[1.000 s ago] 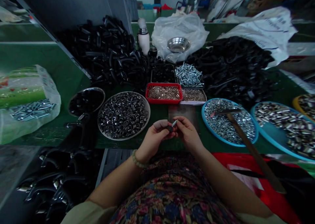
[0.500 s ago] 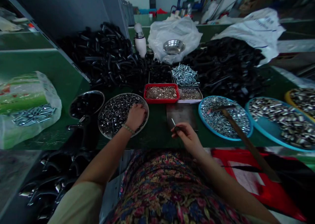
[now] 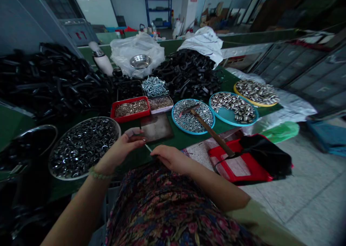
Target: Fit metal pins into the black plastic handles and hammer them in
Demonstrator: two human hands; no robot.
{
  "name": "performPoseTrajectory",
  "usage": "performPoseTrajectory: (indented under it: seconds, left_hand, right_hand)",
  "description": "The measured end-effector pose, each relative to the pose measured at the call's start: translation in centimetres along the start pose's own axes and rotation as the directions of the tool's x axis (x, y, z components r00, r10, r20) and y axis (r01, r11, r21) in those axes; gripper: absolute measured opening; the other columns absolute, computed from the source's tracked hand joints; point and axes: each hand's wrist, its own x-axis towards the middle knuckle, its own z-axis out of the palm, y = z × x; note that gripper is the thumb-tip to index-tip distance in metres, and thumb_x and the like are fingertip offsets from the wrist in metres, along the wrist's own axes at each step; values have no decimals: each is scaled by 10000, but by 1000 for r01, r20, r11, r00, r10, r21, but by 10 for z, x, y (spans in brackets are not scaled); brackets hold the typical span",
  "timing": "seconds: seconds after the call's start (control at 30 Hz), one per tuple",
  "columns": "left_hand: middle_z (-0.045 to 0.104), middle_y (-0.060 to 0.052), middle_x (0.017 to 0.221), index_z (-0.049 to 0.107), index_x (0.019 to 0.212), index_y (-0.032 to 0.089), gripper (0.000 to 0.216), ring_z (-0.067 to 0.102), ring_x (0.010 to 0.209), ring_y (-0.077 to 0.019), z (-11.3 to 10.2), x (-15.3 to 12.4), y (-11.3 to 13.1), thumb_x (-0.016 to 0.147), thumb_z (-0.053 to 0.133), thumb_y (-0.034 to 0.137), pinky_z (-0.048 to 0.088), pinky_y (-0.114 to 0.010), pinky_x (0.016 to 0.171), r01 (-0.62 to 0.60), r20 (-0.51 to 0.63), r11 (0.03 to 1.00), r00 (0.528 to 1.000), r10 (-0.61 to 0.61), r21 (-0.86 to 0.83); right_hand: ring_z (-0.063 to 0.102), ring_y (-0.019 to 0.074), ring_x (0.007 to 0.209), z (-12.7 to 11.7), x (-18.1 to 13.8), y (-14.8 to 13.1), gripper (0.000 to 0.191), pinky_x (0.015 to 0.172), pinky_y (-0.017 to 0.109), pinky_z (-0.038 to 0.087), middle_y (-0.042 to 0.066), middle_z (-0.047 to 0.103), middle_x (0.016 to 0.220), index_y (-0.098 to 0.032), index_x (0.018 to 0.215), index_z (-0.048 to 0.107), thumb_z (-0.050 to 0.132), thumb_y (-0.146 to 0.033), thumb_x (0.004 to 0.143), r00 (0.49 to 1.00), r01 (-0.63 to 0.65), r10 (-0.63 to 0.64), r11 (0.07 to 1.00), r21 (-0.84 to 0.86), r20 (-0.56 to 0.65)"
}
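My right hand (image 3: 171,158) pinches a thin silvery screw (image 3: 148,148) that points up and to the left. Close to the screw's free tip, my left hand (image 3: 131,143) has its thumb and forefinger pressed together. What sits between those fingertips is too small to make out. Both hands are in front of my floral apron (image 3: 162,206), over the bench's near edge. Left of my left hand lies a round tray (image 3: 51,163) of small dark shiny ring-like parts (image 3: 83,148). A dark flat metal plate (image 3: 158,127) lies just beyond the hands.
A red tray (image 3: 130,119) of small pins stands beside a pale tray of tiny parts. A hammer (image 3: 212,132) lies across a blue tray (image 3: 194,132) of small metal pieces. Black curved parts (image 3: 189,73) are heaped behind. Silvery cylinders fill further trays at right.
My left hand has left the tray of dark ring-like parts and come to the screw in my right hand. The view has turned to the right.
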Motion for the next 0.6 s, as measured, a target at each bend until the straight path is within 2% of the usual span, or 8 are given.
performPoseTrajectory:
  seconds: [0.1,0.2,0.27,0.33,0.37,0.43,0.5,0.6]
  left_hand:
    - [711,-21,880,485,1213,205,618,668,804,-147,41,4,7,667,770,249,518,-259,768,36,153,994,988,-20,-107]
    - [713,-32,886,454,1269,193,633,673,817,-159,65,32,16,706,740,228,515,-269,763,-17,329,1000,944,22,-19]
    - [711,-53,927,483,1257,186,541,672,827,-168,83,62,22,762,692,245,514,-278,751,-121,438,990,895,79,69]
    - [699,-72,976,546,1180,180,367,664,860,-177,110,95,26,828,620,252,508,-291,778,-295,407,932,893,190,212]
    - [692,-78,986,576,1122,177,281,657,893,-186,126,110,27,849,592,241,497,-304,822,-379,349,862,900,260,336]
    - [684,-94,965,600,1040,172,185,645,948,-221,159,135,27,864,566,215,470,-345,889,-445,304,687,895,325,575]
    - [678,-119,949,597,1016,158,160,633,985,-259,186,149,25,868,537,172,450,-394,918,-445,320,583,895,311,679]
    - [666,-149,965,589,1030,138,215,620,1014,-278,206,153,21,895,425,109,427,-448,940,-439,321,592,898,300,675]
  right_hand:
    - [582,187,1136,-12,-4,6,418,966,356,471,89,619,1236,-229,1302,497,409,-139,904,994,-36,33,999,-20,-106]
    - [599,191,1122,-27,-21,20,412,959,364,484,86,637,1208,-238,1282,519,418,-134,896,974,-61,54,998,-27,-218]
    - [639,184,1043,-37,-39,29,338,916,358,512,71,676,1101,-253,1206,558,431,-154,910,930,-135,131,991,12,-344]
    - [669,175,965,-46,-57,37,282,880,358,532,57,689,1030,-266,1179,546,445,-186,929,824,-220,250,968,119,-509]
    - [679,171,931,-51,-65,41,263,863,360,541,50,690,1011,-272,1175,533,451,-202,936,759,-237,298,954,181,-579]
    - [688,170,896,-61,-78,46,236,846,371,551,46,683,1015,-278,1167,516,468,-232,940,654,-236,364,931,279,-663]
    - [691,172,884,-69,-86,51,219,842,383,556,52,672,1041,-271,1152,516,490,-263,935,602,-238,402,915,326,-690]
    - [691,174,878,-74,-90,57,220,842,393,559,60,667,1043,-254,1141,522,513,-298,925,589,-254,439,898,360,-679]
